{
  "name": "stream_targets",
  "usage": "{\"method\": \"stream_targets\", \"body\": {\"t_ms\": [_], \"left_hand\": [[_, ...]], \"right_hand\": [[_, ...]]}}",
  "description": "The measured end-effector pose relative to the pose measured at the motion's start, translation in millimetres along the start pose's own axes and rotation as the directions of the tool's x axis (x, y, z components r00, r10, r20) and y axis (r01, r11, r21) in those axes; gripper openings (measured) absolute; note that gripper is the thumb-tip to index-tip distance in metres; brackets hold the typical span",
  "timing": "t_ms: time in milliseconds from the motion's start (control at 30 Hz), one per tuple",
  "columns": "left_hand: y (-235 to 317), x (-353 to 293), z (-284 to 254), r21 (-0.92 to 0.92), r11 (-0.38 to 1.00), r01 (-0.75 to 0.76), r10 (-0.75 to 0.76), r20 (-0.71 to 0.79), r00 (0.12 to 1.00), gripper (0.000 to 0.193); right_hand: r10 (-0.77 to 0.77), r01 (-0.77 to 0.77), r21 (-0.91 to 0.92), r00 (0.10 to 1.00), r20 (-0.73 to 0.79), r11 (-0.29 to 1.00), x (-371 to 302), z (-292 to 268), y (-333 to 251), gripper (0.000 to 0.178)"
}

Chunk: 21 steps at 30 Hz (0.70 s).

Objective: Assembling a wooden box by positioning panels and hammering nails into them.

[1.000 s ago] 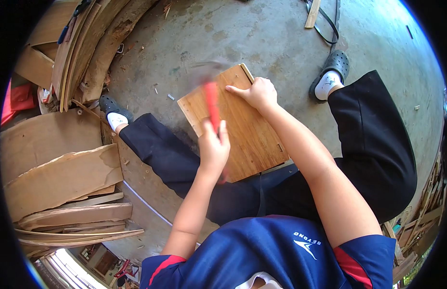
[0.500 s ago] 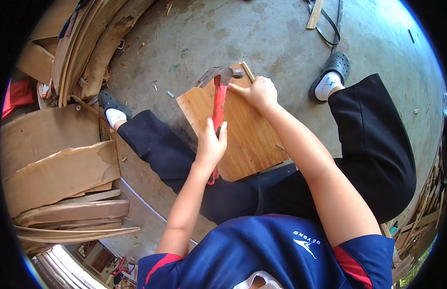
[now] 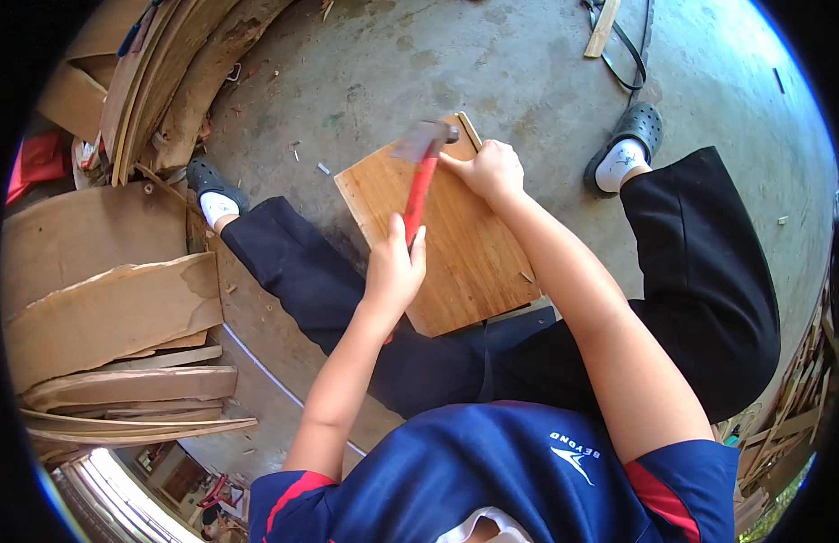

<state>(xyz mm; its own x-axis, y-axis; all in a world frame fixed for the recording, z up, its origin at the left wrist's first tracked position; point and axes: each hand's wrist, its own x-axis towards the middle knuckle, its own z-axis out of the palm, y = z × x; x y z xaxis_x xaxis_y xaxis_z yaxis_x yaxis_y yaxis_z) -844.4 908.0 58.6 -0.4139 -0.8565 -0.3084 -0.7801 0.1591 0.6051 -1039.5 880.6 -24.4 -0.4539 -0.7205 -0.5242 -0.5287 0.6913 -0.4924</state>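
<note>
In my left hand (image 3: 397, 270) is a claw hammer (image 3: 421, 195) with a red handle, my fingers closed round its grip. Its metal head, blurred by motion, is over the far part of a light brown wooden board (image 3: 460, 249). My right hand (image 3: 492, 172) grips the board's far right edge, thumb on top and the other fingers curled over the side. Close to that hand, a thin wooden strip (image 3: 471, 131) runs along the board's far corner. A small light sliver (image 3: 526, 277) lies near the board's right corner. Any nail is hidden from me.
My legs in black trousers spread on both sides of the board. Curved wooden slabs (image 3: 112, 308) are stacked at the left, and scrap wood (image 3: 790, 421) piles up at the right. A strap (image 3: 625, 68) and a wooden slat (image 3: 602, 27) lie on the concrete floor (image 3: 365, 63).
The hammer has tilted, its head shifting slightly up and to the right. My right hand keeps its hold at the board's edge. The view has shifted slightly.
</note>
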Motion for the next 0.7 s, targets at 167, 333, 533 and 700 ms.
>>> {"method": "stream_targets", "body": {"t_ms": [167,333,533,700], "left_hand": [[50.2,-15.2,-37.1,-0.189,0.981,-0.05,0.031,-0.104,0.994,0.02],[11.7,-7.2,-5.3,-0.3,0.931,-0.207,0.078,-0.393,0.916,0.023],[18.4,1.0,-9.2,-0.068,0.994,-0.085,0.08,-0.063,0.995,0.021],[35.3,-8.0,-34.5,-0.389,0.91,-0.14,0.04,-0.254,0.966,0.022]], "right_hand": [[0.034,-0.034,-0.007,0.999,-0.038,0.999,0.0,-0.1,5.7,0.095],[0.031,-0.031,-0.017,1.0,0.007,0.999,-3.6,-0.9,-6.3,0.095],[0.018,-0.02,-0.071,1.0,-0.024,0.997,1.9,1.9,2.5,0.095],[0.057,-0.056,-0.057,0.998,0.011,0.997,-1.8,-7.1,-1.3,0.095]]}}
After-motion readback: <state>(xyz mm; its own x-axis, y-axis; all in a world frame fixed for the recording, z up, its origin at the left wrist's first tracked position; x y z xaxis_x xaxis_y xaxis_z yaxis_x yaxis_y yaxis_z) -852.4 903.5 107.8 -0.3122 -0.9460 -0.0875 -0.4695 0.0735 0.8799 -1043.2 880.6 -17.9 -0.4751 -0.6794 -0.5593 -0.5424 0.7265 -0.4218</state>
